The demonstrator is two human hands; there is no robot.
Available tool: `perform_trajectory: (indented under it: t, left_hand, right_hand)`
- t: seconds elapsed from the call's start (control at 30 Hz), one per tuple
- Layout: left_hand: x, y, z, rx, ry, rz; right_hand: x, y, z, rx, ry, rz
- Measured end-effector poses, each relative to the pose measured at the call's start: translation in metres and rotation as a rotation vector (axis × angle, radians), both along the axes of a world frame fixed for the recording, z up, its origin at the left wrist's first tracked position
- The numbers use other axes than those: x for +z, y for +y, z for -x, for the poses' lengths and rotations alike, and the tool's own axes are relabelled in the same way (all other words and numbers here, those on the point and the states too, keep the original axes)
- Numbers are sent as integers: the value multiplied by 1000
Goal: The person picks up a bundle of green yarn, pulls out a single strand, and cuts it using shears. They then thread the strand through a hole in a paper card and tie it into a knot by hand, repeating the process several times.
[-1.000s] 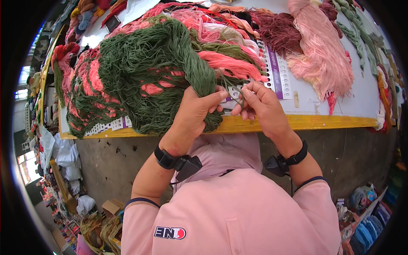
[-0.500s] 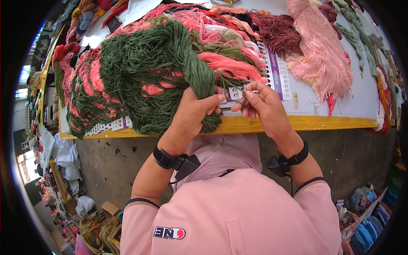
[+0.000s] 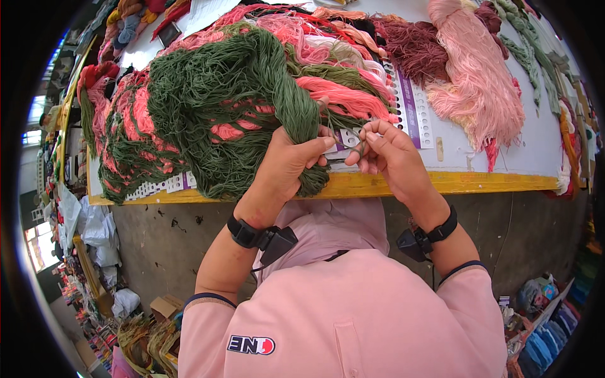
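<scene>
A large hank of dark green yarn (image 3: 214, 82) lies loosely heaped over pink skeins near the table's front edge. My left hand (image 3: 293, 157) is closed round the hank's right end, with its thumb pointing right. Beside it, my right hand (image 3: 387, 148) pinches a few thin green strands drawn out from the hank. The strands cross the short gap between both hands. Under and behind the hands lie a bright pink skein (image 3: 346, 94) and a white-and-purple punched card (image 3: 413, 116).
To the right rest a pale pink hank (image 3: 476, 82) and a maroon hank (image 3: 413, 50). The table has a yellow front edge (image 3: 454, 183). Sage green skeins (image 3: 529, 50) hang at the far right. White plastic bags (image 3: 97, 227) stand on the floor at left.
Almost nothing differs. My right hand's fingers have shifted very slightly on the green strands, while the left hand keeps its hold on the hank.
</scene>
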State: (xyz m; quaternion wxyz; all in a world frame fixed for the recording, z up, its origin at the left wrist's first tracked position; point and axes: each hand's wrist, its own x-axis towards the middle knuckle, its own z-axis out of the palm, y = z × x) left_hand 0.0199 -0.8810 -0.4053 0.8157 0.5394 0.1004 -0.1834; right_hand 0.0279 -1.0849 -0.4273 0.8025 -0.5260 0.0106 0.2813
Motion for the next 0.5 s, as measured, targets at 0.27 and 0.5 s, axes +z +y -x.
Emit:
perform_trajectory:
  t: [0.27, 0.5]
  left_hand:
    - [-1, 0, 2, 16, 16, 14]
    - [-1, 1, 2, 2, 6, 41]
  right_hand:
    - [-6, -2, 0, -18, 38, -77]
    - [-6, -2, -1, -38, 166, -185]
